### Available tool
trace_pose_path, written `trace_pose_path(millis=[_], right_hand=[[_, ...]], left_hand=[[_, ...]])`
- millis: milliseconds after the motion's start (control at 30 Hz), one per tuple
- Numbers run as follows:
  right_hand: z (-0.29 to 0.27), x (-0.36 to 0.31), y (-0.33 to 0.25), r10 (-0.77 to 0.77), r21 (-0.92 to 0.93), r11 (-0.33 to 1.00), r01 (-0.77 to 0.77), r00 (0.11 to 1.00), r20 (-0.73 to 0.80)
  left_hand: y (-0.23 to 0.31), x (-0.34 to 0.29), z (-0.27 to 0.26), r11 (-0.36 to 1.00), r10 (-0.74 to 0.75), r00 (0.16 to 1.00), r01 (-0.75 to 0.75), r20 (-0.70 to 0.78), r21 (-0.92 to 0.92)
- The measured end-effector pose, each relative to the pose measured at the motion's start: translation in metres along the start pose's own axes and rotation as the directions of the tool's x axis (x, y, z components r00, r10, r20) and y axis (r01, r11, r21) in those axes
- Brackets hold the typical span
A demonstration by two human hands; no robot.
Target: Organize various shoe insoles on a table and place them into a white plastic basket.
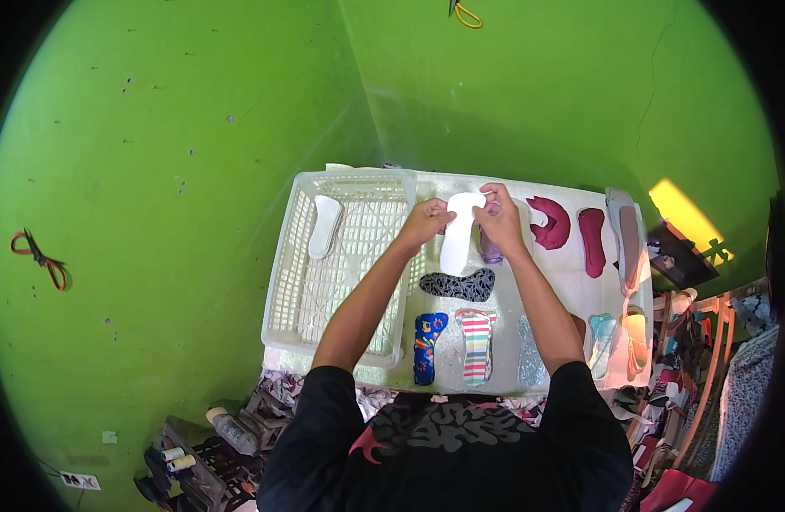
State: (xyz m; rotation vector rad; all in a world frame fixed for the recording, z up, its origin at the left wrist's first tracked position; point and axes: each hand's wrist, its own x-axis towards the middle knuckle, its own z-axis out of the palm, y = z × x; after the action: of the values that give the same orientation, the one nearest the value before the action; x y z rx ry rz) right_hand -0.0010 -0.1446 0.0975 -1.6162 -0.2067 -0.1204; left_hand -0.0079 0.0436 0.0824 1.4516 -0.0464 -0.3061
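Above the white table [529, 290], a white shoe insole [459, 243] is held by its upper end between both hands. My left hand [428, 222] pinches its left edge; my right hand [500, 220] grips the upper right edge. Below it a black patterned insole [457, 286] lies crosswise. Something purple [491, 247] lies partly hidden beside my right hand. Nearer me are a blue printed insole [427, 348] and a striped one [477, 348]. Another white insole [325, 226] rests inside the white plastic basket [291, 256] to the left.
Maroon curved pieces [554, 226], a maroon insole [591, 243] and grey-brown soles [626, 235] sit at the table's right. Light blue [602, 341] and tan soles [636, 341] lie nearer. Green walls [196, 213] stand behind; red-handled scissors [40, 258] hang left. Fabric scraps [282, 388] cover the floor.
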Motion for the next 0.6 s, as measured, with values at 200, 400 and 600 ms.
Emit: trace_pose_path(millis=[200,400,600], right_hand=[[0.030,-0.019,-0.028,-0.001,-0.130,0.991,0.034,0.970,0.244],[0.051,-0.009,-0.065,-0.177,-0.058,0.980,0.192,0.963,0.202],[0.067,-0.009,-0.090,-0.283,-0.095,0.949,0.302,0.944,0.170]], left_hand=[[0.015,-0.044,-0.028,1.000,0.030,0.997,-0.030,-0.077,0.000],[0.049,-0.087,-0.035,0.994,0.092,0.983,-0.101,-0.157,-0.045],[0.081,-0.129,-0.054,0.989,0.097,0.995,-0.094,-0.014,0.113]])
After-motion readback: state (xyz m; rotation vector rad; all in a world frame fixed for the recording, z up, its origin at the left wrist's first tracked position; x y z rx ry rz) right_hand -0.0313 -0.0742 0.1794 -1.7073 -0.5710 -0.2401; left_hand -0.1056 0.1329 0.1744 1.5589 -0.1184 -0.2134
